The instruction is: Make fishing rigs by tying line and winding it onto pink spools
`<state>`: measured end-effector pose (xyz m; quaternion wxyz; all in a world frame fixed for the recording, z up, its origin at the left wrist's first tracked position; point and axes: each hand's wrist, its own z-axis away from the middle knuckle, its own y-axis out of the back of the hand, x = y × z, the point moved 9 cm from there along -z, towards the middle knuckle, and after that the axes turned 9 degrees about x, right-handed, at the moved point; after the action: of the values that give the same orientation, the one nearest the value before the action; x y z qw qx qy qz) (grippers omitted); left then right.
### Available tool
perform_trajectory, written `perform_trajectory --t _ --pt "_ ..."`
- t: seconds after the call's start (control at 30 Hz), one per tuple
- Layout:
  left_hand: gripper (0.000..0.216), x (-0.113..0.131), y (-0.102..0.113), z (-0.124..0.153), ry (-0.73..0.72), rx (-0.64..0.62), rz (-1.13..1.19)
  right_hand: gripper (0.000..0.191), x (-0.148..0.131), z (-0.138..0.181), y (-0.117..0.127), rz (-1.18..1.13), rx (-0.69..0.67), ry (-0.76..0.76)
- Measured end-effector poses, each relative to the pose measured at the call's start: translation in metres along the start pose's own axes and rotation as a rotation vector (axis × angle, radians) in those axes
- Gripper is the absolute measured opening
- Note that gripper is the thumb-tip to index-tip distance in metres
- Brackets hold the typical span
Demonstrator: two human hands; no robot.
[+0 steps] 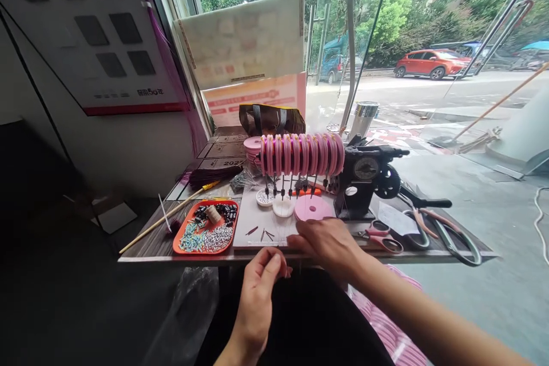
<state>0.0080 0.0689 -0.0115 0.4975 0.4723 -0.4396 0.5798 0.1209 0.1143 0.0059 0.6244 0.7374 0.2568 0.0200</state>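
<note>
Left hand (261, 286) below near tabletop (150, 247) edge, fingers (274, 263) pressed together at the tips, right hand (328, 243) on white mat (257, 222), fingers tucked under, grip unclear, pink spool (313, 207) just beyond, orange bead tray (178, 240) left, red scissors (381, 238) right, spool rack (300, 154), black winder (364, 177) far.

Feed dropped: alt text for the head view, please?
At a table's near edge, the left hand pinches its fingertips together and the right hand hovers by a flat pink spool. Nearby: a rack of pink spools, an orange bead tray, scissors.
</note>
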Motion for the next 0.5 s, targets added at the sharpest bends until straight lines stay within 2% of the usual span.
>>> perform_trajectory --t 0.07,0.13,0.23,0.37,0.43,0.5 --pt "0.019 -0.008 0.007 -0.002 0.121 0.035 0.164 0.037 0.003 0.003 0.002 0.006 0.000 0.056" --pt "0.017 -0.014 0.015 -0.001 0.190 0.077 0.221 0.029 0.006 0.005 0.001 0.021 -0.003 0.083" --pt "0.019 -0.018 0.025 0.003 0.223 0.126 0.214 0.020 0.014 0.008 -0.004 0.012 -0.021 0.041" --pt "0.033 -0.026 0.032 0.016 0.309 0.119 0.148 0.020 0.024 0.018 -0.005 -0.116 -0.028 -0.038" --pt "0.039 -0.030 0.034 0.024 0.365 0.107 0.134 0.022 0.027 0.024 0.003 -0.180 0.041 -0.063" --pt "0.039 -0.034 0.035 0.029 0.397 0.100 0.145 0.024 0.028 0.033 0.020 -0.212 0.187 -0.086"
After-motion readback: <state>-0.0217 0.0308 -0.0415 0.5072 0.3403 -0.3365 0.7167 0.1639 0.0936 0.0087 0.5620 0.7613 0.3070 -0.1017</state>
